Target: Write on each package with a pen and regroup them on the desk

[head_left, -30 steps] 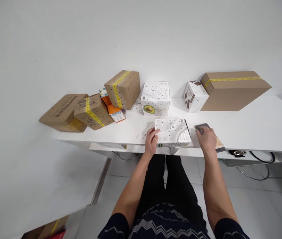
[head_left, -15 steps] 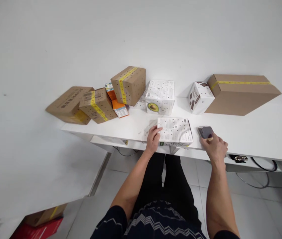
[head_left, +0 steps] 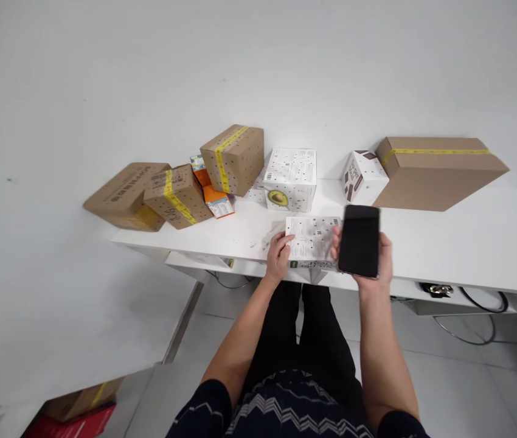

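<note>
The right hand (head_left: 384, 267) is cradling a black, flat, rectangular smartphone (head_left: 359, 240) palm-up over the front edge of the white tabletop (head_left: 450, 243), its fingers curling along one long side and its thumb lying along the other. Stiff and probably light, the phone is presenting a smooth, dark face that is likely slippery and breakable if dropped; the two long edges are offering the surest hold.

The left hand (head_left: 278, 255) is resting, fingers loosely bent, on the left end of a white, printed cardboard box (head_left: 311, 237). That box is looking firm but dentable, its weight hard to judge; its opposite ends are suiting a grip.

The phone is hiding the right palm and the box's right end, and nothing readable is showing on the screen. Whether the left thumb is pressing on the box, I cannot tell. Below the tabletop, a black-and-shiny object (head_left: 437, 289) is defying identification. Farther back, a brown, yellow-taped carton (head_left: 233, 159) is covering part of an orange cardboard packet (head_left: 215, 198).
</note>
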Available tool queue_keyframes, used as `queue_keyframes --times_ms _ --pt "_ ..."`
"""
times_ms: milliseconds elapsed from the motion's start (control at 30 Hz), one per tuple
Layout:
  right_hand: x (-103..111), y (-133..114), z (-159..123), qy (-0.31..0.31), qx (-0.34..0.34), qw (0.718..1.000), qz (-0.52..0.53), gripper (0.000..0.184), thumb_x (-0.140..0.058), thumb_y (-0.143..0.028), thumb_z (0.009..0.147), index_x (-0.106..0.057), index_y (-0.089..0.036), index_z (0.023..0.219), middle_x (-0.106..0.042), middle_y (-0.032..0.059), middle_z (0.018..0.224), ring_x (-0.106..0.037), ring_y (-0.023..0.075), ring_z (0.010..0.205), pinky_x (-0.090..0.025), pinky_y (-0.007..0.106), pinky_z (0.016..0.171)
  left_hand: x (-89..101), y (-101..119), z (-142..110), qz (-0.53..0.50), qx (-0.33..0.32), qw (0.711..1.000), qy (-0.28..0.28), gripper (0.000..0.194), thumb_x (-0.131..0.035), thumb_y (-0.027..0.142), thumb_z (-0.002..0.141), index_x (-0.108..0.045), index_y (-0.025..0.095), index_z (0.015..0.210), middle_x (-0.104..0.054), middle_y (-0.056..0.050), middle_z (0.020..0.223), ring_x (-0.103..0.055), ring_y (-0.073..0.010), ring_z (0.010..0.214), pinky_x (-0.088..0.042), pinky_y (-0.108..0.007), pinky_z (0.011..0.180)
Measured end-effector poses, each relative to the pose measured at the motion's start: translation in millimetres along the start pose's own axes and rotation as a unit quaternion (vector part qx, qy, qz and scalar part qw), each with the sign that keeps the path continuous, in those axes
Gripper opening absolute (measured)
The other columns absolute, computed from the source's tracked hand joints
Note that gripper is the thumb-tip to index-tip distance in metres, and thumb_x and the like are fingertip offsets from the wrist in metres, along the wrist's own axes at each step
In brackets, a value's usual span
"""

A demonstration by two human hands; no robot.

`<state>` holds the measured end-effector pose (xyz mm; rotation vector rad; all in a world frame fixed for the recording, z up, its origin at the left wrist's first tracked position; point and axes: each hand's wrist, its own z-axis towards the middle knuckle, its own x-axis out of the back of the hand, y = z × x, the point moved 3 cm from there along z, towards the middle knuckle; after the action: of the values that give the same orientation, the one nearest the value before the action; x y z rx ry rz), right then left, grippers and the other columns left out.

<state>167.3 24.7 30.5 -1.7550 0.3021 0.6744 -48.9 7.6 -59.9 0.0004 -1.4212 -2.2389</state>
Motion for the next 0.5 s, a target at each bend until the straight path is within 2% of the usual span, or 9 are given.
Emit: queue_keyframes --times_ms 100,200,367,500 --pt "-23 27 14 -0.062 -0.064 0.996 0.019 0.067 -0.032 -0.067 0.081 -0.055 -0.022 0.124 -0.065 0.0137 0.117 -0.063 0.0304 0.1 -0.054 0.049 0.075 1.4 3 0 0.005 -0.007 1.0 -0.002 0.043 -0.039 0.05 0.094 -0.066 0.022 0.113 -0.054 -0.011 0.124 -0.049 -0.0238 0.124 -0.041 -0.042 0.106" --pt "-32 44 24 -0.089 -0.089 0.991 0.055 0.066 -0.037 -0.067 0.08 -0.054 -0.021 0.124 -0.068 0.0136 0.108 -0.065 0.0296 0.093 -0.055 0.047 0.071 2.3 5 0 0.009 -0.014 1.0 -0.002 0.042 -0.039 0.049 0.095 -0.066 0.022 0.114 -0.056 -0.011 0.123 -0.048 -0.0238 0.125 -0.039 -0.044 0.107" --pt "-33 43 28 -0.103 -0.112 0.981 0.123 0.056 -0.042 -0.06 0.082 -0.056 -0.019 0.118 -0.07 0.0127 0.103 -0.066 0.0277 0.088 -0.056 0.044 0.069 1.6 3 0 0.014 -0.016 1.0 0.001 0.042 -0.039 0.048 0.095 -0.066 0.022 0.114 -0.056 -0.011 0.124 -0.049 -0.0234 0.124 -0.04 -0.043 0.106" --pt "-32 40 27 -0.137 -0.131 0.956 0.226 0.05 -0.039 -0.051 0.086 -0.054 -0.018 0.119 -0.069 0.0131 0.106 -0.066 0.0268 0.088 -0.057 0.047 0.07 1.0 2 0 0.011 -0.018 1.0 0.003 0.041 -0.039 0.047 0.095 -0.066 0.021 0.114 -0.055 -0.011 0.124 -0.051 -0.0231 0.123 -0.041 -0.042 0.106"
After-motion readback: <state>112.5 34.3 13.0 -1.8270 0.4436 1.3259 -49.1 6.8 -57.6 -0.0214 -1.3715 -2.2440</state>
